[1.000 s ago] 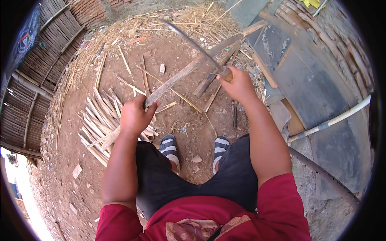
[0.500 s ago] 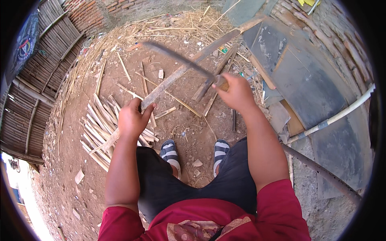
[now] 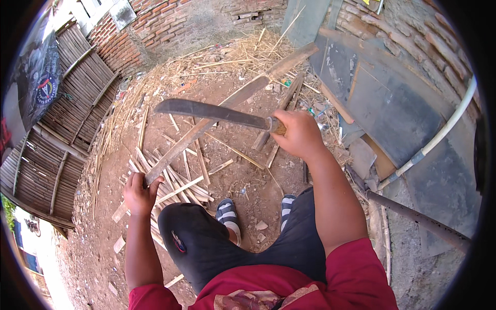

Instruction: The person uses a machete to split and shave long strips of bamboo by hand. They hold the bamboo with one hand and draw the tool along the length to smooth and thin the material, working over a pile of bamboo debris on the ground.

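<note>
A long flat wooden plank (image 3: 235,98) slants from lower left to upper right in front of me. Near its lower end, my left hand (image 3: 139,195) is closed around it, and a short stub sticks out past the fist. My right hand (image 3: 299,134) grips the wooden handle of a machete (image 3: 212,111). Its dark, broad blade points left and crosses over the plank's middle in the picture; whether the two touch, I cannot tell. Below the plank, a heap of pale split wood strips (image 3: 181,188) lies on the dirt beside my left knee.
Loose sticks (image 3: 235,150) and a darker wooden piece (image 3: 287,103) lie on the dirt ahead. Straw (image 3: 243,54) lines the brick wall (image 3: 170,28). On the right are dark boards (image 3: 392,108), a white pipe (image 3: 444,132) and a rusty metal bar (image 3: 418,222). A bamboo screen (image 3: 57,139) stands left.
My left hand has moved left and down, taking the plank with it. The machete has swung to a flatter angle, its tip lower and farther left. My left knee has shifted left.
</note>
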Demonstrator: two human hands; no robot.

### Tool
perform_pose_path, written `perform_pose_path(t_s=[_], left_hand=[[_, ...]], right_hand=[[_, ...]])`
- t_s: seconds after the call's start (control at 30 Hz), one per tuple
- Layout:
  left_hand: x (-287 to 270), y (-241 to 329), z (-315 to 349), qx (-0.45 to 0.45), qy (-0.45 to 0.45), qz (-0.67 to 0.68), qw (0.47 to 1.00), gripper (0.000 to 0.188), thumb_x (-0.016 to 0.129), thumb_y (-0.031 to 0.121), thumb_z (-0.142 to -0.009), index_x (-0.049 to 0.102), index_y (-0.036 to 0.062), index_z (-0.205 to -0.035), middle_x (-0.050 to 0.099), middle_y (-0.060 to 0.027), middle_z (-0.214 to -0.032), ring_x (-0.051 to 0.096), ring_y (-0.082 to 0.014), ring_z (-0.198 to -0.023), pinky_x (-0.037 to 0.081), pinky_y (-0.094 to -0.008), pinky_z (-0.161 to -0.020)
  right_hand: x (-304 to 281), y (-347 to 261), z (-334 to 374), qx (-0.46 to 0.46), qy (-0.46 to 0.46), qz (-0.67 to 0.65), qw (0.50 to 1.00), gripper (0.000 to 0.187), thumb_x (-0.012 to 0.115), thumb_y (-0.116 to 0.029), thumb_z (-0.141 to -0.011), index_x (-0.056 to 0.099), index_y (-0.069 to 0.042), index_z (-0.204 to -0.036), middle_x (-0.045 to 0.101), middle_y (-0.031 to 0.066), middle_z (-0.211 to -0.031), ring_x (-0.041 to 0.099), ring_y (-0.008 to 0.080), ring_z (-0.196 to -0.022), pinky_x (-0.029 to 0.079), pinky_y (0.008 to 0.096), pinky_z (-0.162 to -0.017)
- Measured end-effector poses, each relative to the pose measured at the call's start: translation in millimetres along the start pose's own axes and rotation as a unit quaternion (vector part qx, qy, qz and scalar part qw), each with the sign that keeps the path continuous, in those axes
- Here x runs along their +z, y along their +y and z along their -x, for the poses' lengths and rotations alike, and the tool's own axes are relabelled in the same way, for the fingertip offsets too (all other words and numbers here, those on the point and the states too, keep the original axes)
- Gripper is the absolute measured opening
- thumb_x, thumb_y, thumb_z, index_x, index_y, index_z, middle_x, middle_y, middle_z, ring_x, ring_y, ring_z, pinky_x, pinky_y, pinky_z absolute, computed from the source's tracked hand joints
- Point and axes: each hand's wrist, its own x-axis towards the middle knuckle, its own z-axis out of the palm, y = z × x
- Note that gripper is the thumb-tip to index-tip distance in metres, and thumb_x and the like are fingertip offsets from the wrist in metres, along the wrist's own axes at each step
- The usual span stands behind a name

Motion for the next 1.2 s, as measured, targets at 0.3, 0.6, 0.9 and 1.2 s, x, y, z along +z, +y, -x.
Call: perform_pose_path(t_s=[0.3, 0.6, 0.9, 1.2], left_hand=[[-25, -14, 41, -0.020, -0.027, -0.016, 0.999, 0.062, 0.077, 0.061, -0.079, 0.056, 0.0032, -0.081, 0.049, -0.0100, -0.067, 0.052, -0.0295, -0.056, 0.042, -0.0416, -0.050], [-28, -7, 38, -0.010, -0.011, 0.012, 1.000, 0.044, 0.077, 0.043, -0.088, 0.057, 0.0043, -0.081, 0.054, -0.0117, -0.070, 0.056, -0.0336, -0.059, 0.044, -0.0439, -0.052], [-29, -7, 43, -0.046, -0.023, -0.013, 0.999, 0.044, 0.077, 0.044, -0.088, 0.059, 0.0050, -0.082, 0.057, -0.0115, -0.072, 0.058, -0.0344, -0.061, 0.045, -0.0442, -0.054], [-39, -27, 61, -0.036, -0.026, -0.068, 0.997, 0.044, 0.076, 0.045, -0.089, 0.056, 0.0070, -0.079, 0.055, -0.0094, -0.072, 0.058, -0.0316, -0.060, 0.047, -0.0420, -0.052]], right_hand=[[1, -5, 2, -0.037, 0.010, -0.008, 0.999, 0.037, 0.082, -0.025, -0.079, 0.071, -0.005, -0.108, 0.071, 0.0191, -0.090, 0.069, 0.0367, -0.084, 0.053, 0.0438, -0.072], [1, 5, 2, -0.012, 0.018, 0.026, 0.999, 0.036, 0.080, -0.024, -0.077, 0.071, -0.011, -0.109, 0.071, 0.0146, -0.086, 0.068, 0.0386, -0.082, 0.054, 0.0474, -0.072], [6, 24, -3, 0.083, 0.019, 0.038, 0.996, 0.038, 0.079, -0.025, -0.080, 0.071, -0.011, -0.115, 0.073, 0.0167, -0.090, 0.070, 0.0388, -0.087, 0.055, 0.0479, -0.075], [-4, 39, -7, 0.226, 0.055, -0.044, 0.972, 0.033, 0.078, -0.029, -0.086, 0.071, -0.007, -0.109, 0.073, 0.0162, -0.088, 0.072, 0.0342, -0.083, 0.055, 0.0408, -0.075]])
